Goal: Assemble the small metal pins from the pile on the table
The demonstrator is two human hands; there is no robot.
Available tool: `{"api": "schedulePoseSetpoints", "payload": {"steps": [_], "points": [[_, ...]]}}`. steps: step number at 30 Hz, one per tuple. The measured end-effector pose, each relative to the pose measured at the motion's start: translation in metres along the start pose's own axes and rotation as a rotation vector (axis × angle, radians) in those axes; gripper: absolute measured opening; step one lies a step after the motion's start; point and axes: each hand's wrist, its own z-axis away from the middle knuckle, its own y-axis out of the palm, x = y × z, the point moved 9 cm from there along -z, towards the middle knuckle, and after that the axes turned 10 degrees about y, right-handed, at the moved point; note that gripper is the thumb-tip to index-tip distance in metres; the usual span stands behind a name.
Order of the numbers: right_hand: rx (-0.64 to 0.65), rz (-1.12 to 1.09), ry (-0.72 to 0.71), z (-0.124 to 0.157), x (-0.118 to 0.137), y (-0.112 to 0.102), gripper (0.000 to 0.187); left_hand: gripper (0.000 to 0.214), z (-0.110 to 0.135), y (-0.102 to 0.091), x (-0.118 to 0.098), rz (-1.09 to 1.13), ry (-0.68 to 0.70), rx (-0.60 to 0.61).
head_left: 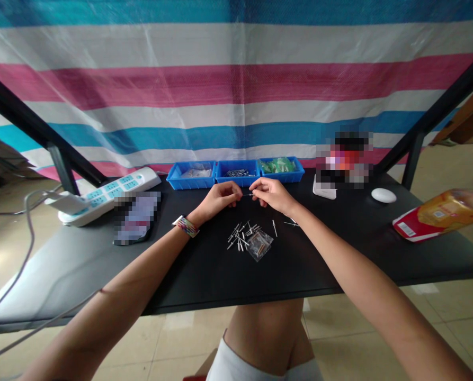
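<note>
A thin silver blind rivet (247,195) spans the short gap between my hands, just in front of the blue bins. My left hand (222,197), with a woven band at the wrist, pinches one end. At the other end the fingertips of my right hand (274,194) are closed on it. Nearer to me lies a loose pile of similar rivets (240,243) on the black table (204,275). A small clear bag (260,245) with brownish pieces touches that pile. One single rivet (275,228) lies to its right, and others (291,223) are partly hidden by my right wrist.
Behind my hands stand a blue bin (191,182) with clear bags, a bin of rivets (238,173) and a bin with green bags (278,165). Left are a power strip (111,193) and a blurred phone-like object (137,217); right, a white oval object (383,196) and a yellow-red container (438,214).
</note>
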Motion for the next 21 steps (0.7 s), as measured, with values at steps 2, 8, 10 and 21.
{"api": "schedulePoseSetpoints", "payload": {"steps": [2, 8, 10, 21], "points": [[-0.015, -0.035, 0.016, 0.001, -0.001, 0.002, 0.025, 0.033, 0.000, -0.001, 0.002, -0.017, 0.002, -0.018], [0.005, -0.183, 0.021, 0.005, 0.006, 0.005, 0.032, 0.046, 0.000, -0.007, 0.003, -0.065, -0.012, -0.087], [0.017, -0.187, 0.004, 0.006, 0.008, 0.006, 0.034, 0.047, 0.000, -0.009, 0.003, -0.053, -0.011, -0.114], [-0.120, -0.182, -0.069, 0.006, 0.008, -0.001, 0.030, 0.032, 0.002, -0.008, -0.002, 0.110, -0.016, -0.136]]}}
